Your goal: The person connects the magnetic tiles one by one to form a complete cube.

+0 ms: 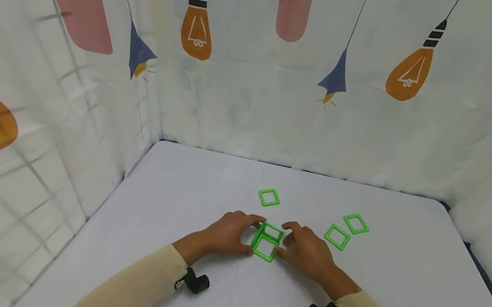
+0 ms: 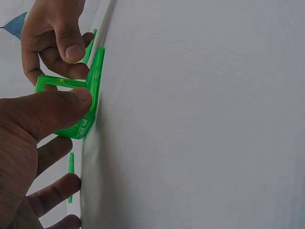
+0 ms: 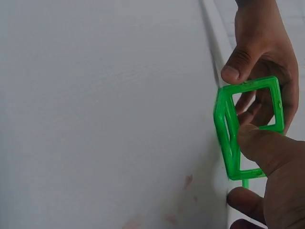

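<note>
Between the two hands, a few green see-through square frames (image 1: 266, 257) form a joined shape on the table. One lies flat, and others stand up at its left and back. My left hand (image 1: 232, 232) grips the left side, its thumb (image 2: 71, 102) laid across the upright frame (image 2: 62, 82) and the other fingers spread behind. From the right, my right hand (image 1: 308, 250) has curled fingers around the shape's right edge, thumb (image 3: 255, 138) low and forefinger near the back corner. In the right wrist view this thumb overlaps the green frame (image 3: 277, 102).
A single green square (image 1: 269, 204) lies on the white table (image 1: 205, 179) beyond the hands. Two more, a nearer square (image 1: 331, 243) and a farther square (image 1: 360, 232), lie to the right. Cloth walls (image 1: 252, 107) with printed lamps stand along the table's back and sides.
</note>
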Tool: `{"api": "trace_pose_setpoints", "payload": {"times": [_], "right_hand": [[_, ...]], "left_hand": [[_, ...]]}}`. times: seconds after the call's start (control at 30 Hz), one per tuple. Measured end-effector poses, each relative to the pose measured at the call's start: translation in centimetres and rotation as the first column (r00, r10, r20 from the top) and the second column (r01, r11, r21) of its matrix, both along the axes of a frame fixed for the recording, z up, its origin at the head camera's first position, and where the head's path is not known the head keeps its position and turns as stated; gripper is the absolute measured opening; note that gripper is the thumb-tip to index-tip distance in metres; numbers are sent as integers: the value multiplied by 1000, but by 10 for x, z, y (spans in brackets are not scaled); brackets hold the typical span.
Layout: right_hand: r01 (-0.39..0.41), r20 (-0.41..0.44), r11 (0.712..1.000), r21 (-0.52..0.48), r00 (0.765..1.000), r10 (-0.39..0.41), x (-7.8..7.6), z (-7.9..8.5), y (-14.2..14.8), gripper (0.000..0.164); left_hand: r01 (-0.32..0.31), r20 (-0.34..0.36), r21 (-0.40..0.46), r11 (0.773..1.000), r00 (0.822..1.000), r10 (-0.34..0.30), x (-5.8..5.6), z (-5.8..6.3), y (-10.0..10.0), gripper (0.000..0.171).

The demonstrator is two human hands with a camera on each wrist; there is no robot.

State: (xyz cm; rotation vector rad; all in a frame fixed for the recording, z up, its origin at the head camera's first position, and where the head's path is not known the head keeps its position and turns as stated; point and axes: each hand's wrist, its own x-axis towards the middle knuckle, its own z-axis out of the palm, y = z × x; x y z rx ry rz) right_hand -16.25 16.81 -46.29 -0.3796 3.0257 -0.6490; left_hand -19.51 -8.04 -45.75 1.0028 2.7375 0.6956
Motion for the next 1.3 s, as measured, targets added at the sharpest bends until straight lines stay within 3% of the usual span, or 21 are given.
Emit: {"api": "trace_pose_setpoints", "payload": {"times": [0.37,0.5,0.97,1.3], "right_hand": [[5,-22,1000,-1,1000,-5,8,-9,-7,107],[12,-23,1000,-11,1000,-12,9,-9,-9,115],[-25,-68,999,23,997,27,10,-9,-8,102],[-43,-17,999,12,999,43,8,-5,-3,92]], "left_hand": [[8,-8,0,1000,1000,-8,1,1,0,81],[2,1,-6,1000,1000,-2,0,-1,1,82],[7,-21,-11,1000,1000,-7,1,-2,-2,81],[5,-9,-11,1000,1000,-5,3,0,-7,74]]}}
